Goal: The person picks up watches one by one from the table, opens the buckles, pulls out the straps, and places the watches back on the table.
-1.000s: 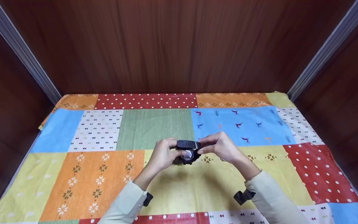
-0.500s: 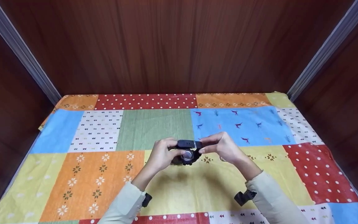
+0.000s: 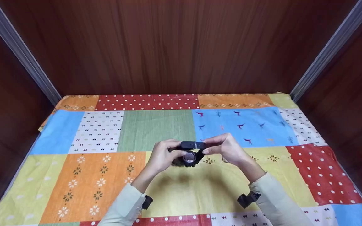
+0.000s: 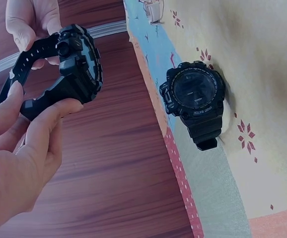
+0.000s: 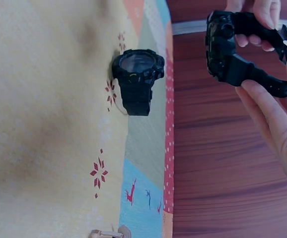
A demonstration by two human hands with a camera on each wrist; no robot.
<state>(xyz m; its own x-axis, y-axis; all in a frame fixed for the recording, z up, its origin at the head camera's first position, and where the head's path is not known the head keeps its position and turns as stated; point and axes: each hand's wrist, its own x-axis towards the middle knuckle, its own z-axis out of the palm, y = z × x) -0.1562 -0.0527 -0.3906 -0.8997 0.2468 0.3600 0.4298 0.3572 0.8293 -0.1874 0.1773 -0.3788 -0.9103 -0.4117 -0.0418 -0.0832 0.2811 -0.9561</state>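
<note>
A chunky black digital watch (image 3: 191, 151) is held just above the patchwork cloth (image 3: 156, 128), near its middle. My left hand (image 3: 163, 155) grips one strap end (image 4: 34, 106) between thumb and fingers. My right hand (image 3: 228, 149) pinches the other strap (image 5: 262, 82), with its fingers curled round it. The watch face (image 4: 89, 59) points sideways, between the two hands. A second black watch (image 4: 195, 96) lies face up on the yellow patch right below the hands and shows again in the right wrist view (image 5: 136, 74). In the head view the hands mostly hide it.
The cloth covers a table boxed in by dark wooden panels (image 3: 181, 47) at the back and both sides. A small pale object (image 5: 106, 233) lies on the cloth near my right hand. Black wrist mounts (image 3: 247, 199) sit on both sleeves.
Nearly nothing: both hands keep the same hold on the watch, which has drifted a touch to the right.
</note>
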